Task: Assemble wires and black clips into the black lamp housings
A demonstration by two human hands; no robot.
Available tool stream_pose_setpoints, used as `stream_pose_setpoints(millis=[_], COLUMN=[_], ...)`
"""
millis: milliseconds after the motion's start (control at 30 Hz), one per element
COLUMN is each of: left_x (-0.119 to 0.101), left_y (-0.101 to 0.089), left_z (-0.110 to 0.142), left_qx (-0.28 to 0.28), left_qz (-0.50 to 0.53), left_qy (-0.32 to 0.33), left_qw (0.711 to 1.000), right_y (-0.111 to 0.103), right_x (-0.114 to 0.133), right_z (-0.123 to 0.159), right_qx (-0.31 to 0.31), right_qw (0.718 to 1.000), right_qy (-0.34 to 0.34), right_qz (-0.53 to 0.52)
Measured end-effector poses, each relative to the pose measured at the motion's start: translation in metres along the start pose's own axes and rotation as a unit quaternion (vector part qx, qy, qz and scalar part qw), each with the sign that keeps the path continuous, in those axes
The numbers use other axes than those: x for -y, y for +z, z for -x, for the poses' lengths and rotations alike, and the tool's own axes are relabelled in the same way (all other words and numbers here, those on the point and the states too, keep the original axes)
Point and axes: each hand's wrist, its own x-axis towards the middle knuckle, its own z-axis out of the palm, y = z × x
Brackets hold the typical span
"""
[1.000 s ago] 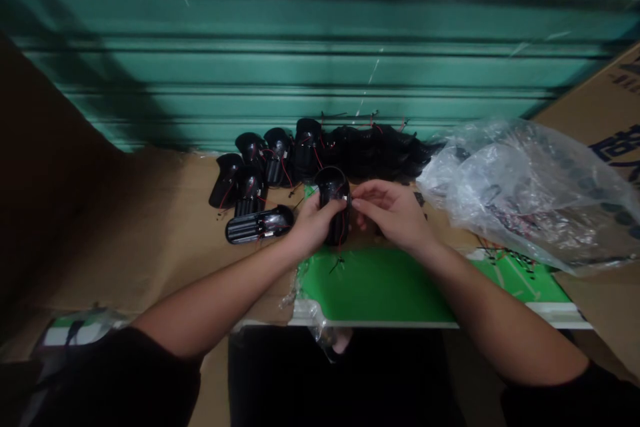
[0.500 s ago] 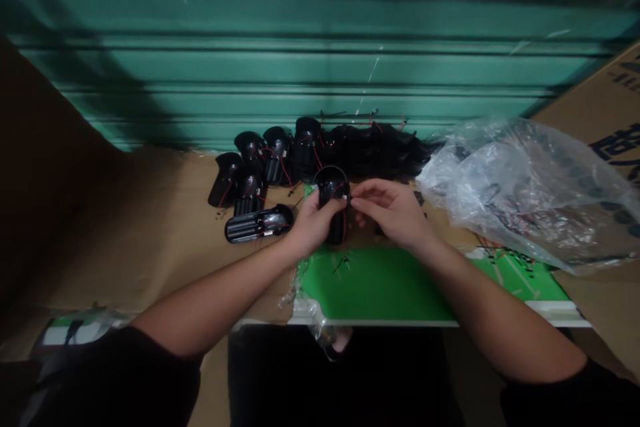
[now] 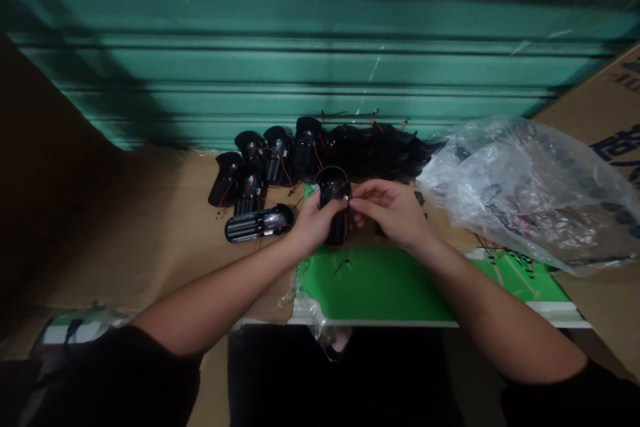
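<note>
The black plastic housing in my fingers looks glossy, its red wire thin and smooth. Right of it, a crinkled clear plastic bag; left, matt cardboard; behind, a ribbed painted metal shutter.

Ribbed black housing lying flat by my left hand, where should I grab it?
Probably across the ribbed end of the black housing, from the near side with your left hand, once free. It lies flat and lengthwise, so the narrow width suits a pinch, the ribs give purchase, and other housings crowd its far side.
</note>
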Motion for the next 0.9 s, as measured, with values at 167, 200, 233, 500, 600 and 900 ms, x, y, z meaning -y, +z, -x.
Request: stream_pose_setpoints(millis=[167,200,233,500,600,900], left_x=[-0.0005,-0.0009,-0.0014,-0.0037,-0.0044,-0.0038], left_y=[-0.0002,-0.0001,0.0001,0.0003,-0.0003,-0.0003], left_z=[0.0005,0.0008,0.001,0.0022,0.0025,0.0017], left_qx=[0.008,0.006,0.002,-0.006,-0.016,-0.014], left_qz=[0.002,0.004,0.005,0.023,0.036,0.037], left_qy=[-0.003,-0.005,-0.008,-0.028,-0.039,-0.032], left_qw=[1.0,1.0,1.0,0.999,0.998,0.999], right_y=[-0.0003,-0.0003,-0.0004,-0.0022,-0.0023,-0.0003], right_x=[0.0006,0.0006,0.0006,-0.0012,-0.0021,-0.0032], right_z=[-0.0005,-0.0008,-0.0011,-0.0017,-0.0018,-0.0023], right_qx=[0.004,0.006,0.008,0.006,0.01,-0.006], right_qw=[1.0,1.0,1.0,1.0,0.998,0.997], right_qy=[0.002,0.002,0.002,-0.005,-0.005,0.004], right_qz=[-0.005,-0.006,-0.008,-0.027,-0.055,-0.078])
